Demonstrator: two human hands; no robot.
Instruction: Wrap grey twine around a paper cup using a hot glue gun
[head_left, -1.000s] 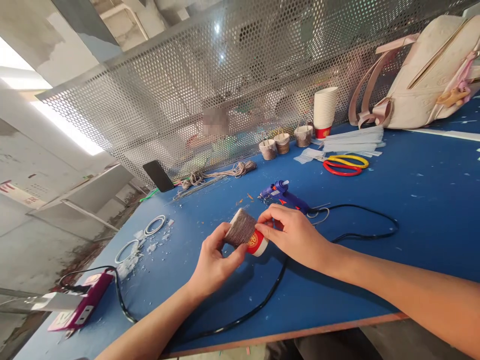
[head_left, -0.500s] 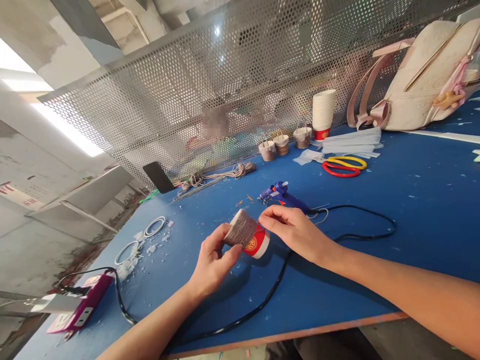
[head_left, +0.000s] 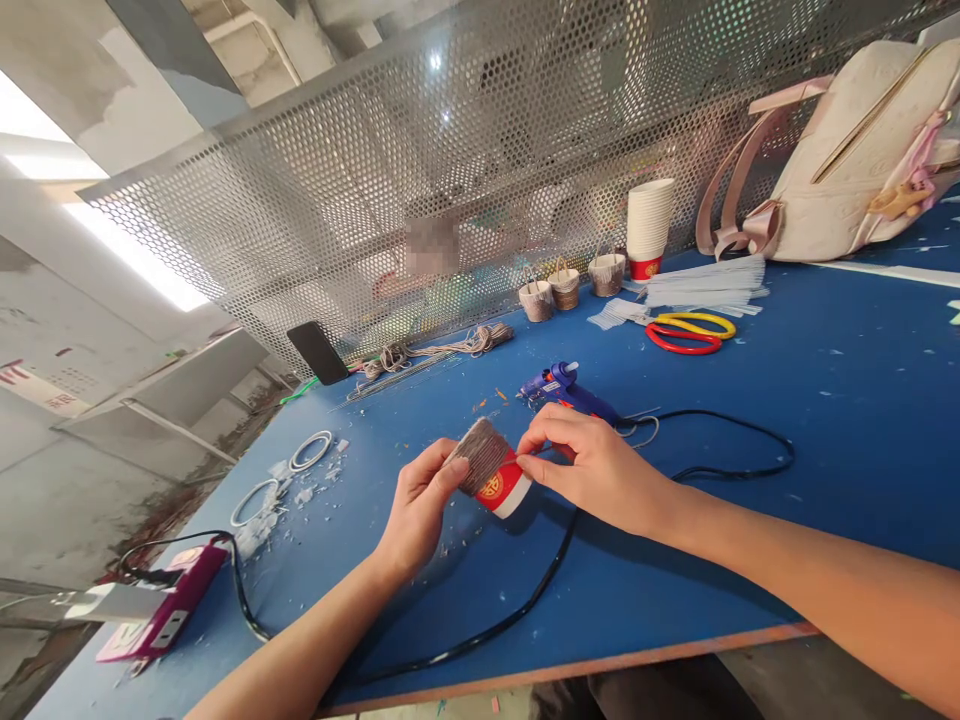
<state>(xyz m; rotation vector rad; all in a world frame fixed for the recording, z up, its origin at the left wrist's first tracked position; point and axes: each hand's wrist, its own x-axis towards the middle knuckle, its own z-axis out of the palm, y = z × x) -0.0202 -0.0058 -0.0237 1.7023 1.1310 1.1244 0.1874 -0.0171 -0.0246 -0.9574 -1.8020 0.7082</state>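
Observation:
My left hand [head_left: 418,505] is closed around a tilted paper cup [head_left: 504,490], red and white with a gold emblem. Brown cord [head_left: 480,457] is wound in close rows over the cup's upper part. At the cup's right side, my right hand [head_left: 581,462] pinches the loose run of that cord between thumb and fingers. Just behind the right hand lies a blue hot glue gun [head_left: 566,388], its nozzle pointing left.
Along the perforated metal screen [head_left: 360,190] stand several cord-wrapped cups [head_left: 606,274], a paper cup stack [head_left: 649,225] and a phone [head_left: 317,352]. Red-and-yellow scissors [head_left: 686,333] lie right. A black cable [head_left: 517,618] crosses the table near a pink power strip [head_left: 169,610].
The cup has turned slightly in my left hand, whose thumb now lies higher on the cord. My right hand's grip has shifted, and the cord between its fingers shows more.

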